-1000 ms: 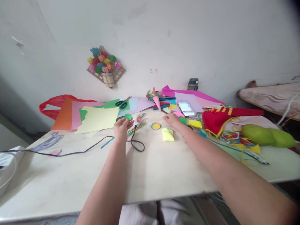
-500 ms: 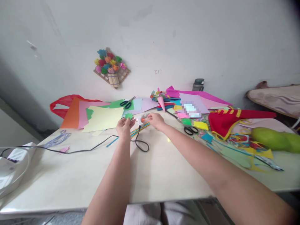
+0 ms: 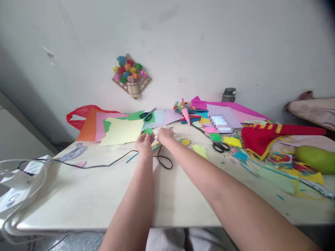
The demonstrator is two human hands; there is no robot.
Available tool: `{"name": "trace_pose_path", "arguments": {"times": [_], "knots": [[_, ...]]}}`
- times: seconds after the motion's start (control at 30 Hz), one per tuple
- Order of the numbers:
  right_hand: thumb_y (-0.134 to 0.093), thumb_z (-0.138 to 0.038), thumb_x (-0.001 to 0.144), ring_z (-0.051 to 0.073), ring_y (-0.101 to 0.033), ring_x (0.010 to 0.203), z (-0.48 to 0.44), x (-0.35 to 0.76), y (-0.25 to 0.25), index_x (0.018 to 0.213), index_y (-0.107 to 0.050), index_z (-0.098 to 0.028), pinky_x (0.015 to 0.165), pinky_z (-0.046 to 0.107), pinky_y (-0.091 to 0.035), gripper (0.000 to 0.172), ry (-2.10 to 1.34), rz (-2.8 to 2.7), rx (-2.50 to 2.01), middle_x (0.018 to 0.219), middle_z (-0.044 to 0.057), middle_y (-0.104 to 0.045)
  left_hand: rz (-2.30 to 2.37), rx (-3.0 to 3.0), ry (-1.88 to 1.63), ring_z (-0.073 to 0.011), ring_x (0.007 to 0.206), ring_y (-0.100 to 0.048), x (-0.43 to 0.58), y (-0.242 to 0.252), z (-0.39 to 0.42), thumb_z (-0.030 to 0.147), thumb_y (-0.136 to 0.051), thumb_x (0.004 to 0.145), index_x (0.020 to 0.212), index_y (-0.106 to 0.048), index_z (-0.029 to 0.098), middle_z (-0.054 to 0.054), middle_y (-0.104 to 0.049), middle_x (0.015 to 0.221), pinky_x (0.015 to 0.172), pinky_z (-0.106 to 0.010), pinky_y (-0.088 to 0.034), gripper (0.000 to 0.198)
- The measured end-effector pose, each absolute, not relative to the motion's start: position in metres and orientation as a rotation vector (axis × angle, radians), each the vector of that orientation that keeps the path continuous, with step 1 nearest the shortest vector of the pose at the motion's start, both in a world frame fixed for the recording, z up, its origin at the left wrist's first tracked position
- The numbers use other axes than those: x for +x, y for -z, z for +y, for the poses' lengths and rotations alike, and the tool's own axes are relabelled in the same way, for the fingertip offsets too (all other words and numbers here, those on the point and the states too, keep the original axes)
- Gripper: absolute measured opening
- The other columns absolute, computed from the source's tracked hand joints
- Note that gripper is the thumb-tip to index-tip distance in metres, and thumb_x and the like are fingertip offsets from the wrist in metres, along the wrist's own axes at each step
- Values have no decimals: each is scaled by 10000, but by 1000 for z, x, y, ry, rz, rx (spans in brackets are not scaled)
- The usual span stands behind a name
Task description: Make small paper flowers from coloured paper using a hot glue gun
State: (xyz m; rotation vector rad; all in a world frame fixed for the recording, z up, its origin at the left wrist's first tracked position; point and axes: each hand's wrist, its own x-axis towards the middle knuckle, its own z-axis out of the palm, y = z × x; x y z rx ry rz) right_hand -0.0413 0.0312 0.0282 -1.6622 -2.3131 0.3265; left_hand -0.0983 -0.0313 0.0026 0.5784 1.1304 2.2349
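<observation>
The fingertips of my left hand point(image 3: 144, 142) pinch close together at a green paper flower point(image 3: 148, 131), which shows just beyond them. Beside it, my right hand point(image 3: 165, 136) is wrapped round a small white corded tool that looks like a glue gun; the hand hides nearly all of it. A black cord point(image 3: 165, 168) loops out below the hands. Thin blue and yellow paper strips point(image 3: 156, 147) lie under the hands. To the right, a yellow-centred paper flower point(image 3: 186, 142) and a pale yellow paper shape point(image 3: 200, 151) lie on the table point(image 3: 183, 202).
Coloured sheets point(image 3: 121, 130) and green-handled scissors point(image 3: 148, 114) lie behind. At right are black scissors point(image 3: 221, 147), a phone point(image 3: 222, 123), paper scraps, a red cloth point(image 3: 258, 139) and a green fruit point(image 3: 314, 159). A power strip point(image 3: 18, 186) sits at left. A pink paper cone point(image 3: 185, 115) stands at the back.
My right hand has moved left, close to my left hand, and closed over the white tool. The yellow-centred flower and pale yellow shape have come into sight. The view has shifted slightly.
</observation>
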Motion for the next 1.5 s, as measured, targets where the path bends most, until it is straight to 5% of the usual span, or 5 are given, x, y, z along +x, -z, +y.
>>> {"name": "trace_pose_path", "arguments": {"times": [0.4,0.63,0.93,1.33,1.5], "knots": [[-482,-131,733,222,-581,883,48,-13,-40,1015,-498,-135,708,304,-438,283,-569,-1798,-1502,941,128,-607,1144,647,-2575,-128,621,-632,-99,-18,-31,222,-557,707,775,-469,150,1,-602,636,635,-273,-508,133],[-489,-81,605,62,-449,464,48,8,-45,799,-484,-170,442,175,-366,213,-1369,-1263,-688,588,-52,-496,1191,684,-2194,-146,639,-643,-91,-4,-27,183,-582,687,759,-480,128,-32,-617,643,659,-282,-501,136],[-531,-122,539,68,-381,367,18,43,-29,572,-461,-149,348,191,-311,82,-1464,-1049,-780,393,-54,-415,2034,1163,-1511,-217,759,-629,-91,-11,-30,210,-630,588,618,-608,180,-40,-650,596,632,-270,-449,48],[-611,-341,641,60,-421,396,3,64,-15,691,-495,-158,364,187,-340,222,-1449,-1218,-630,517,-45,-484,1225,909,-1633,-153,611,-640,-78,0,-34,205,-649,648,705,-500,133,-33,-633,620,577,-238,-485,175],[-575,-230,638,90,-499,480,8,70,-30,823,-484,-180,344,182,-354,212,-1703,-1095,-635,623,-34,-524,1234,928,-1638,-150,559,-635,-73,3,-31,210,-658,642,715,-491,131,2,-598,579,529,-228,-483,198]]}}
